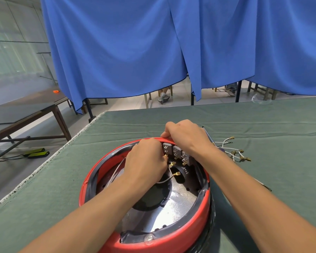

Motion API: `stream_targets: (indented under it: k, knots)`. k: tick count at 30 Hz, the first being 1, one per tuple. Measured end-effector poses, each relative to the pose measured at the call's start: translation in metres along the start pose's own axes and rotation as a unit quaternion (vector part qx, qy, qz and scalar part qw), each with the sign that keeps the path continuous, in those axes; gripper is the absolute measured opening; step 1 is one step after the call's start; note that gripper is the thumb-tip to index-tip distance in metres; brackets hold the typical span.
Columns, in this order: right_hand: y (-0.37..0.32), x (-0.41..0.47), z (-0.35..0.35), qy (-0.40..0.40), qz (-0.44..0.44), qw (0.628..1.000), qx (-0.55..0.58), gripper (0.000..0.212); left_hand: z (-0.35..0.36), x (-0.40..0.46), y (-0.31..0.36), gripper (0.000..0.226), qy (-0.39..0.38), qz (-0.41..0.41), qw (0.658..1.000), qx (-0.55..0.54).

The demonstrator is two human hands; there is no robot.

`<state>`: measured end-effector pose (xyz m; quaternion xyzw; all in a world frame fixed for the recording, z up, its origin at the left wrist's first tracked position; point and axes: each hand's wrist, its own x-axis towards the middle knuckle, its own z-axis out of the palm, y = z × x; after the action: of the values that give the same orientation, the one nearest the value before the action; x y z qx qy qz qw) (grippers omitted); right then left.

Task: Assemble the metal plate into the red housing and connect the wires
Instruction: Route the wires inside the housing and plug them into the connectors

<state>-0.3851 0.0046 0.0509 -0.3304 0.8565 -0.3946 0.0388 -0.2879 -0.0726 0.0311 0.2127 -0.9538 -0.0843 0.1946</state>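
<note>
Head view shows us the blue curtain (153,42) hanging well beyond our hands, with chair legs and someone's feet (163,98) under its hem. Beneath our arms spreads the green cloth-covered surface (263,121); its frayed left edge (62,150) runs diagonally off our left forearm, and past it the floor drops away to a dark side table (26,114). Open cloth lies beyond our hands up to the far edge, and more to the right of our right forearm.

Between our forearms stands the red housing (190,232), its rim lined in black, the metal plate (173,203) lying inside it. Our right hand (186,136) curls over the far rim and grips it. Just beside it, our left hand (146,159) reaches inside, fingers pinching a white wire (165,179) with brass terminals near the grey terminal blocks (177,152) under our right wrist. To the right of that wrist, loose wires (233,152) lie on the cloth beside a thin screwdriver (208,136), partly hidden by the arm.
</note>
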Motion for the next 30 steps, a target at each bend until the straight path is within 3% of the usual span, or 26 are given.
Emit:
stream_targets:
  k: [9,22,30]
  knots:
    - [0.0012,0.0013,-0.0009,0.007,0.007,1.000,-0.005,0.045,0.0027,-0.0011,0.0021,0.029,0.008,0.002,1.000,0.028]
    - [0.0046,0.0032,0.0025,0.023,-0.018,0.999,-0.037,0.048,0.0063,-0.0027,0.0015,0.025,0.017,0.011,1.000,0.000]
    - [0.0055,0.0008,0.0027,0.037,-0.021,0.998,-0.035,0.064,0.0081,-0.0052,-0.0007,0.022,0.023,0.022,0.999,-0.015]
